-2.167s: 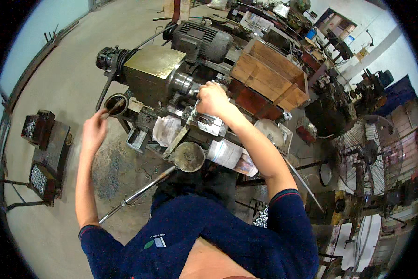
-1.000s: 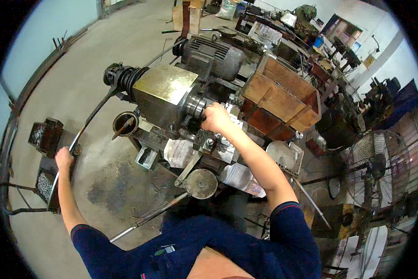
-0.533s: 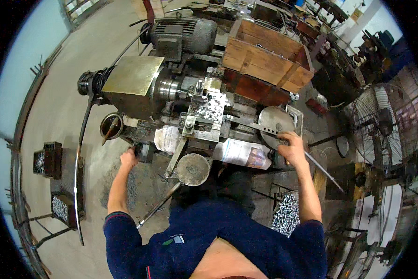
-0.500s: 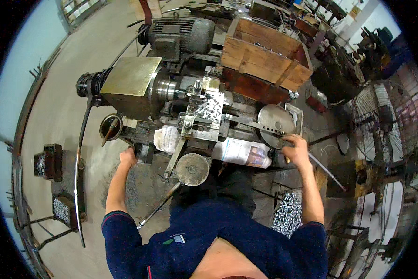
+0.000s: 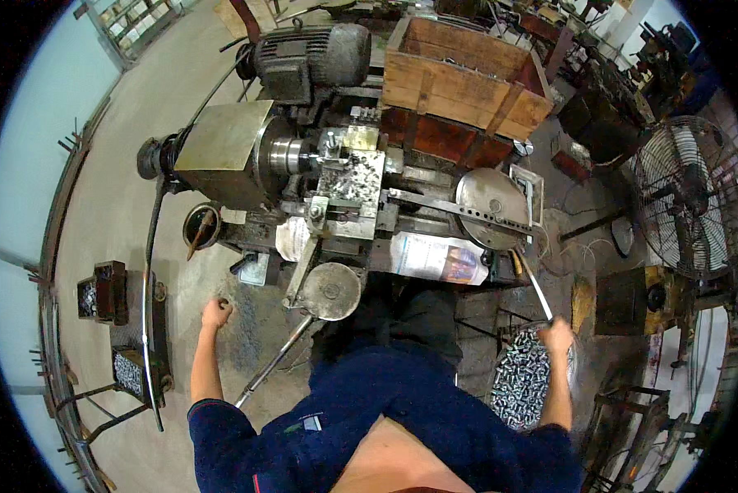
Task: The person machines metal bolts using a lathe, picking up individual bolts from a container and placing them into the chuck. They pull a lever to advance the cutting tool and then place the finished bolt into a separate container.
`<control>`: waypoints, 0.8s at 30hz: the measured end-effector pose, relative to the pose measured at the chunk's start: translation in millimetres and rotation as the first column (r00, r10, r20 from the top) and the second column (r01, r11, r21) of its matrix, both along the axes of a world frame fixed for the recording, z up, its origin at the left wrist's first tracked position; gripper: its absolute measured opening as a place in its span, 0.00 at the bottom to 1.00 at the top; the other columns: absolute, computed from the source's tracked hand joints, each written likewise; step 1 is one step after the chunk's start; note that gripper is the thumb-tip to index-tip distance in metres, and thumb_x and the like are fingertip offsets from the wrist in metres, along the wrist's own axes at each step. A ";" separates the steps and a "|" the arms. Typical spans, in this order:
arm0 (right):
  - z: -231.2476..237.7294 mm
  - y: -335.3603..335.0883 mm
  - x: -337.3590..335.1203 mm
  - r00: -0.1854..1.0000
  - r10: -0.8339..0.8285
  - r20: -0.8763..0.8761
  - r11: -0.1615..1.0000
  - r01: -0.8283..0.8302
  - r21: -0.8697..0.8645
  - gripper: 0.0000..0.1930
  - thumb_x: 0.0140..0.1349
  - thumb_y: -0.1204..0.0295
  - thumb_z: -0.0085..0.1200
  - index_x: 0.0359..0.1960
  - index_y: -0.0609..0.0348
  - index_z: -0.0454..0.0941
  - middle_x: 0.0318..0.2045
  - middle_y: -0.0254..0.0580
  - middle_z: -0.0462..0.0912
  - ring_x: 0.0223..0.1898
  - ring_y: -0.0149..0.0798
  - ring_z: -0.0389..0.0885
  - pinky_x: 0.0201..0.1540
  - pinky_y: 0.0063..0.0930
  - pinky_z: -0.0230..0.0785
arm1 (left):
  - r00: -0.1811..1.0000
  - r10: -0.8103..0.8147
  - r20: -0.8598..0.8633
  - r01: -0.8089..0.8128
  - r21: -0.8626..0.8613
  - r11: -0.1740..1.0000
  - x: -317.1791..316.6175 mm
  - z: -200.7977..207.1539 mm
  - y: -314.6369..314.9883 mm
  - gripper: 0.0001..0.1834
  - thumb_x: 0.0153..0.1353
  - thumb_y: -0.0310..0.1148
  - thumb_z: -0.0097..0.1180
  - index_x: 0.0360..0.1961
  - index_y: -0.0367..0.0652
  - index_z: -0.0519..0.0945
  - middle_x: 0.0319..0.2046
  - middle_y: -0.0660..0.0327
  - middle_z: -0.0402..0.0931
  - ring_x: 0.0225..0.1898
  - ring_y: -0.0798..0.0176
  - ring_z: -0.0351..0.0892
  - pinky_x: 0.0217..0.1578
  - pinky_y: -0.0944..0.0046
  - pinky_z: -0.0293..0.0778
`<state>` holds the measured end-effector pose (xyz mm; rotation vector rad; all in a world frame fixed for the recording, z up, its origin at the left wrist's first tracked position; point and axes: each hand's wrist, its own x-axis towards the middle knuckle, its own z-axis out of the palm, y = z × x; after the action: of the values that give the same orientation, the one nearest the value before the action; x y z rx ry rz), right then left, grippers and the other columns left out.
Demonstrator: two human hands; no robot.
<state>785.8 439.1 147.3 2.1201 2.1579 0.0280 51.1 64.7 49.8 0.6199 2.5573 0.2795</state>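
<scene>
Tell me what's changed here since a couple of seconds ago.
The right hand has moved from beside the shiny spindle, rightward and backward, and now holds the silver rod, which has swung closer. The left hand let go of the long lever it held a second ago; whether it holds anything now is unclear. The motor and wooden crate stayed put.

Machine bed, dark greasy metal [image 5: 258,232], carrying white printed paper sheet [image 5: 431,258]; grey floor [image 5: 143,156], strewn with dark granular chips [image 5: 252,333].
</scene>
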 end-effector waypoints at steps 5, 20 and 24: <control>-33.7 -92.0 -37.3 0.828 0.018 -0.560 0.993 -0.079 -0.084 0.14 0.35 0.68 0.54 0.24 0.65 0.71 0.19 0.55 0.75 0.23 0.56 0.74 0.28 0.42 0.66 | 0.974 0.016 0.226 -0.035 0.080 0.996 8.9 -29.4 -17.5 0.17 0.48 0.32 0.56 0.40 0.37 0.79 0.25 0.50 0.79 0.18 0.61 0.79 0.28 0.61 0.76; 2.6 -18.2 -13.4 0.999 -0.035 0.037 0.941 0.046 -0.337 0.19 0.43 0.57 0.52 0.31 0.59 0.77 0.33 0.54 0.79 0.35 0.53 0.79 0.38 0.42 0.72 | 0.932 -0.240 -0.271 0.259 0.035 0.965 -16.9 -3.1 79.4 0.26 0.52 0.41 0.55 0.52 0.44 0.71 0.40 0.49 0.77 0.43 0.47 0.75 0.42 0.53 0.71; 17.2 66.2 33.1 0.966 -0.160 0.201 0.987 0.161 0.014 0.20 0.42 0.58 0.57 0.35 0.57 0.77 0.35 0.48 0.80 0.37 0.49 0.80 0.40 0.41 0.72 | 0.863 -0.436 -0.257 0.406 -0.164 0.899 -23.2 -16.2 119.1 0.23 0.54 0.48 0.52 0.44 0.43 0.75 0.36 0.48 0.77 0.41 0.46 0.76 0.40 0.51 0.72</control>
<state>818.9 505.3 164.5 2.1786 1.8690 0.2163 27.9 183.8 33.6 1.2330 2.5915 -0.1063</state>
